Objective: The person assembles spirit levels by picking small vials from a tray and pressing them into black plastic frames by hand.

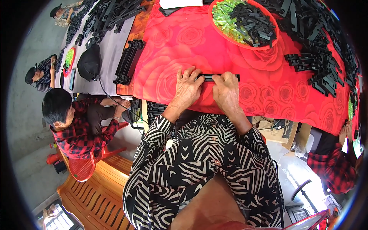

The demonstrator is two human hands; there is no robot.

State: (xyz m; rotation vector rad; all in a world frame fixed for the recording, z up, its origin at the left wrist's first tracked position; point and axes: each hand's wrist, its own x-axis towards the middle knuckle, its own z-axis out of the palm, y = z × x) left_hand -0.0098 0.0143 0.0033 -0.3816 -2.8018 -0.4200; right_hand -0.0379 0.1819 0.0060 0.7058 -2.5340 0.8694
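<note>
Ok so the black strip (208, 77) is running left-to-right at the near side of the red worktop (218, 59), left hand (188, 82) gripping its left end, right hand (226, 90) pinching nearer its right.

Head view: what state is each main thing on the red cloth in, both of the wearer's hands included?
Black strip: held, lying crosswise, its ends partly covered.
Left hand: closed on the strip's left part.
Right hand: closed on the strip, fingers bent.
Red basin: upright, holding green and black pieces.
Black parts at right: heaped loosely.
Red cloth: spread out.
</note>
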